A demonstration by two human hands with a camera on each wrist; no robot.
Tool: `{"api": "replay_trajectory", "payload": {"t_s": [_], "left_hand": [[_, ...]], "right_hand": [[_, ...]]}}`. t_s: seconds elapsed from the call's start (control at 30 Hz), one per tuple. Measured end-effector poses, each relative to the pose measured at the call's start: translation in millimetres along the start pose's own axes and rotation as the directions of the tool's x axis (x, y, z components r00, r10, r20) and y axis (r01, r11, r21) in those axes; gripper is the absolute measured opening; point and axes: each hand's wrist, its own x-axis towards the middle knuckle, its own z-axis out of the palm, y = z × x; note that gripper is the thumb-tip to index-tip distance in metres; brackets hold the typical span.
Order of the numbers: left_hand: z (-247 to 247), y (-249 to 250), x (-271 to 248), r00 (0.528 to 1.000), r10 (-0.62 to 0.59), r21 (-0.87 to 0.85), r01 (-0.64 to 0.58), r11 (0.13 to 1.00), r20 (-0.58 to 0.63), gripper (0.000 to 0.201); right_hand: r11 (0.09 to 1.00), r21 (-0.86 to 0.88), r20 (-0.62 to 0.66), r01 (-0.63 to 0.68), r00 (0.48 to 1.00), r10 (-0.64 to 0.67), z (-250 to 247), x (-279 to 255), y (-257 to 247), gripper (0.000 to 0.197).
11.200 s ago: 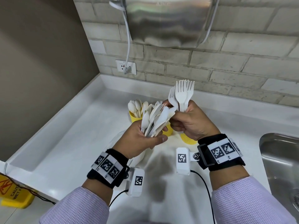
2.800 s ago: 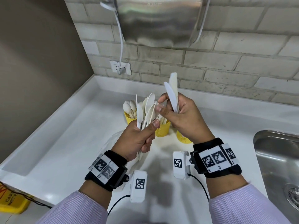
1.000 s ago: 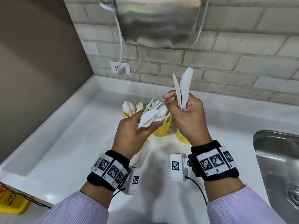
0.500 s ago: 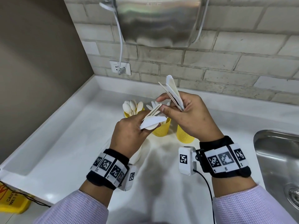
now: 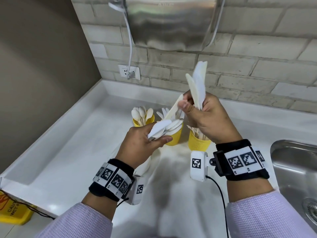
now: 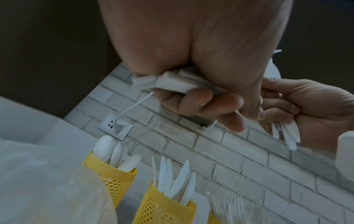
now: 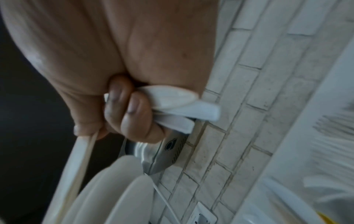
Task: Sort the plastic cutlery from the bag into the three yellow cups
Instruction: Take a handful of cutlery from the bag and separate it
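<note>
Both hands are hovering above the counter (image 5: 72, 152): left hand (image 5: 140, 146) gripping a cutlery bundle (image 5: 164, 128), right hand (image 5: 211, 121) pinching knives (image 5: 197, 86) upright. Three yellow cups (image 5: 173, 136) are standing just beyond, sink (image 5: 295, 169) lying rightward, wall corner crowding the left.

Head view bright, edges warped; wrist views dim, blurred.

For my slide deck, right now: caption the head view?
Right hand lifts knives from the left hand's bundle above three yellow cups.
</note>
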Motion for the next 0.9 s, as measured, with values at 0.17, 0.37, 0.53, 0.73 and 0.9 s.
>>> {"api": "replay_trajectory", "payload": {"t_s": [0.17,0.37,0.53,0.73,0.9], "left_hand": [[1.4,5.7,-1.5,1.0,-0.011,-0.018,0.011,1.0,0.014,0.024],[1.8,11.2,-2.7,0.997,-0.078,-0.078,0.079,0.994,0.018,0.023],[3.5,18.4,-2.7,0.995,-0.089,-0.096,0.093,0.991,0.043,0.025],[3.9,12.3,-2.4,0.992,-0.126,-0.035,0.126,0.991,0.01,0.023],[2.8,10.8,-1.3,0.987,-0.155,-0.047,0.153,0.987,-0.052,0.027]], "right_hand": [[0.993,-0.114,0.054,-0.006,0.998,0.012,3.6,-0.4,2.4,0.018],[0.989,0.045,-0.008,-0.138,0.99,0.139,3.1,1.8,7.8,0.029],[0.86,0.48,-0.194,-0.173,0.935,0.297,10.5,7.2,10.8,0.015],[0.482,0.874,-0.362,0.06,0.743,0.563,-3.9,18.9,21.1,0.02],[0.475,0.855,-0.464,0.207,0.715,0.524,-0.7,15.4,19.0,0.013]]}}
